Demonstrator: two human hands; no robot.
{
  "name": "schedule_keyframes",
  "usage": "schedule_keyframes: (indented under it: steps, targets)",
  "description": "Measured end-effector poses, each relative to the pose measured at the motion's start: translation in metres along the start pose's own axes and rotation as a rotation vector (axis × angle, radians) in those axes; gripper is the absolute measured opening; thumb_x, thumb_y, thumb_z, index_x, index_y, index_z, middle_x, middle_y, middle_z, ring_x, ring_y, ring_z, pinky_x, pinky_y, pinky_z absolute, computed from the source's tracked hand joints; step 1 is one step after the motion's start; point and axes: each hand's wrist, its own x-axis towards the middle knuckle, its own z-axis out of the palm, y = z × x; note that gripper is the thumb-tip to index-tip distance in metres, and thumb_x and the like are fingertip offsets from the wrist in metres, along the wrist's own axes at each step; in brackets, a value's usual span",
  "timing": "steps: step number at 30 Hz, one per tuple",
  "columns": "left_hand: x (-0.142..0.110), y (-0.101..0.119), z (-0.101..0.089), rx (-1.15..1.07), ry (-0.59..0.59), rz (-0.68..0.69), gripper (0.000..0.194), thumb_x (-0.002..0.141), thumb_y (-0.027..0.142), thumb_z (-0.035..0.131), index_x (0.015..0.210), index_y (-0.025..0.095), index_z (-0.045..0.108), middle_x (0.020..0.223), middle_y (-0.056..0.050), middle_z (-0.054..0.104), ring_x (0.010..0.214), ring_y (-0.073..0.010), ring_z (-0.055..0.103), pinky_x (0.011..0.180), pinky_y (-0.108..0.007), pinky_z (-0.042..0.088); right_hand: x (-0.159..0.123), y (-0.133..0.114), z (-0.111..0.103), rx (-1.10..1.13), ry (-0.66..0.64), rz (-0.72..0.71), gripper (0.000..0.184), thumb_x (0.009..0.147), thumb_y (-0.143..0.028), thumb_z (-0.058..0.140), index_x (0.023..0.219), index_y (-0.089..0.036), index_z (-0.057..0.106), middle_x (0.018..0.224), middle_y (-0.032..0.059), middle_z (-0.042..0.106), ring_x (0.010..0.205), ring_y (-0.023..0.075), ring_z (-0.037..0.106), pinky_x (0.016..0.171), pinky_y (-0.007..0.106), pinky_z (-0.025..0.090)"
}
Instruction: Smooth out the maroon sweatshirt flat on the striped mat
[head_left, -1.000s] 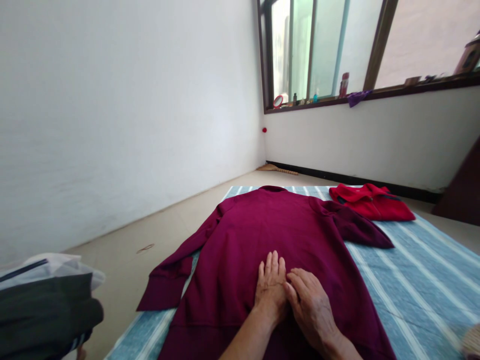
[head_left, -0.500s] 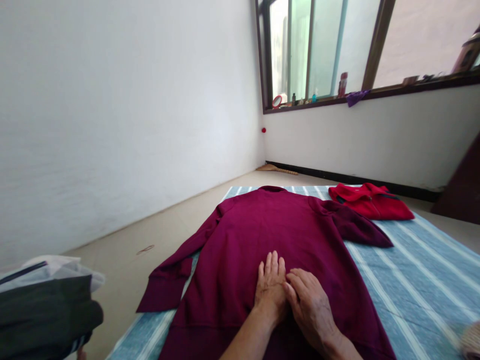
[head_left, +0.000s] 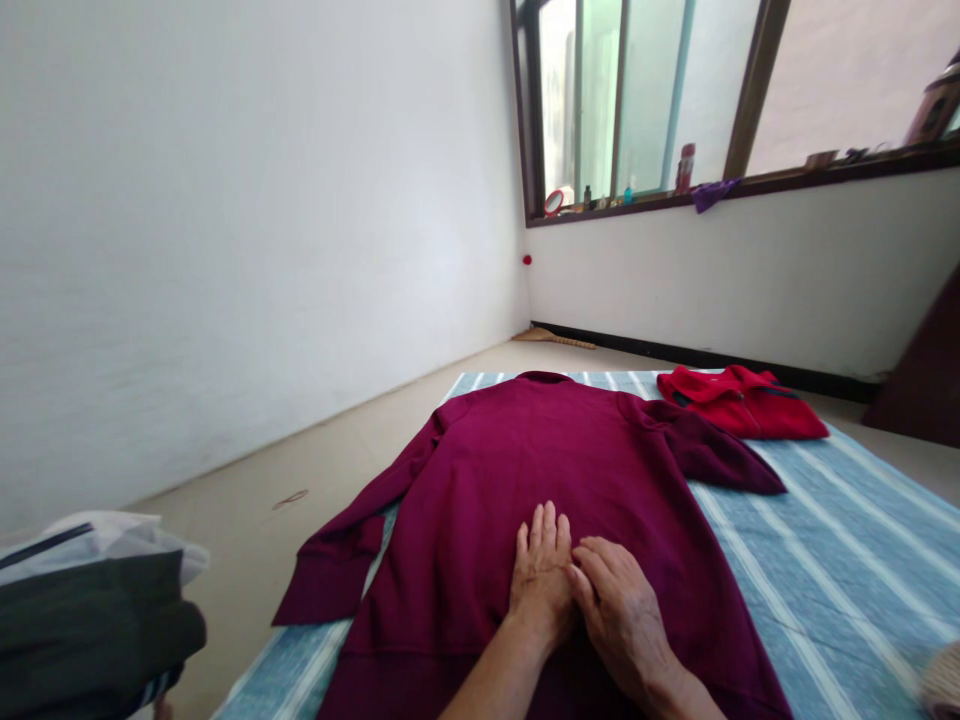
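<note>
A maroon long-sleeved jacket lies spread out, collar away from me, its sleeves reaching out to either side. My left hand rests flat on its lower middle, fingers stretched forward. Beside it, my right hand touches the left hand near the wrist; its fingers are slightly bent and loosely laid, with nothing visible in them. Under the jacket is a blue bedsheet with white stripes. Toward the far right of the sheet sits a folded red garment.
Dark and white clothes are piled at the lower left. A broom lies on the floor by the far corner. Bottles and a purple cloth are on the windowsill. Part of a beige round object shows at the lower right edge.
</note>
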Motion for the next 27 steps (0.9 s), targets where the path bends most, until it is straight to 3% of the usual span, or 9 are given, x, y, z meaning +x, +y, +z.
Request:
schedule_keyframes:
  steps: [27]
  targets:
    - [0.0002, 0.0017, -0.0023, 0.008, 0.003, -0.012, 0.057, 0.091, 0.027, 0.025, 0.147, 0.014, 0.025, 0.155, -0.011, 0.019, 0.142, -0.0268, 0.016, 0.112, -0.047, 0.024, 0.0, 0.0, -0.0011, 0.002, 0.01, 0.003, 0.021, 0.094, -0.026, 0.042, 0.09, -0.02, 0.062, 0.09, 0.0066, 0.065, 0.085, 0.0182, 0.061, 0.077, 0.033, 0.051]
